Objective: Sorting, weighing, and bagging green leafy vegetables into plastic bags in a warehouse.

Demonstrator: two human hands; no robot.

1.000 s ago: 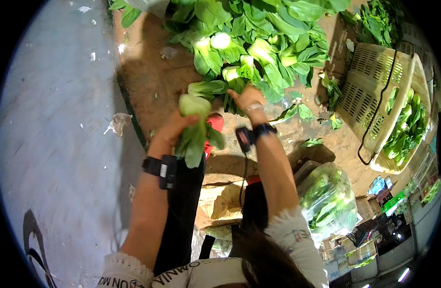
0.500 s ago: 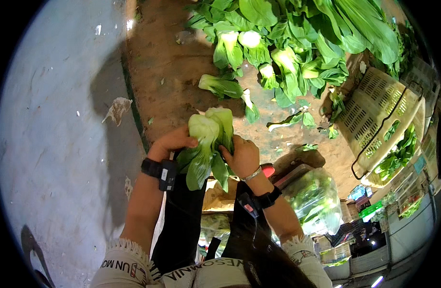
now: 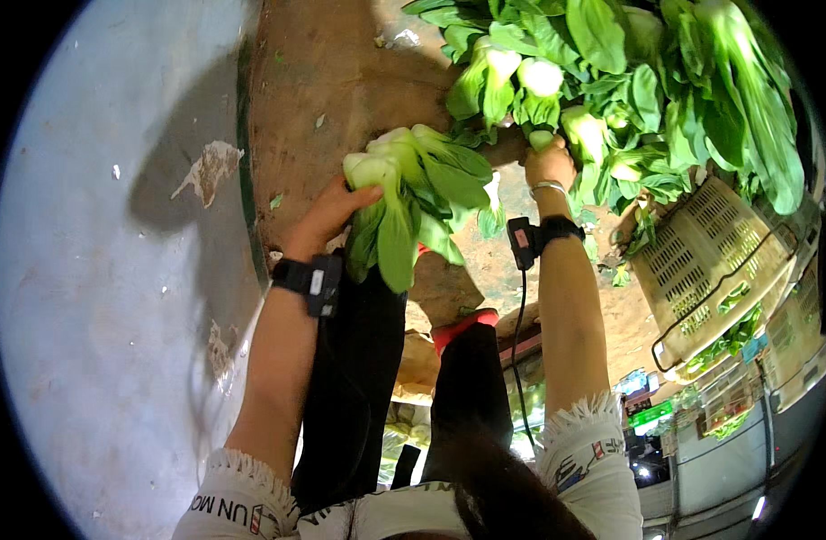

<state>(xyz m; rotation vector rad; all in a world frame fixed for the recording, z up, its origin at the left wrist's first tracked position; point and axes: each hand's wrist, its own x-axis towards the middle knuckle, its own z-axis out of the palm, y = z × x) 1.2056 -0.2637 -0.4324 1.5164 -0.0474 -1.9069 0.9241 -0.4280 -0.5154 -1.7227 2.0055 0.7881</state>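
My left hand is closed around several heads of bok choy, their pale stem ends up and away from me, the leaves hanging down and to the right. Farther off to the right, my right hand is closed on a small head of bok choy; its pale base shows above the fingers, and my hand hides the rest. This hand is at the near edge of a large pile of bok choy. Another small head lies on the ground between my two hands.
A cream slatted plastic crate with a dark wire handle lies tilted at the right, greens inside. On the left a pale wall meets the brown ground. My legs in black trousers and a red shoe are below.
My right hand has let go of the held bunch, moved away and right to the pile, and closed on a small head. My left hand keeps the bunch, now a little farther out and tilted.
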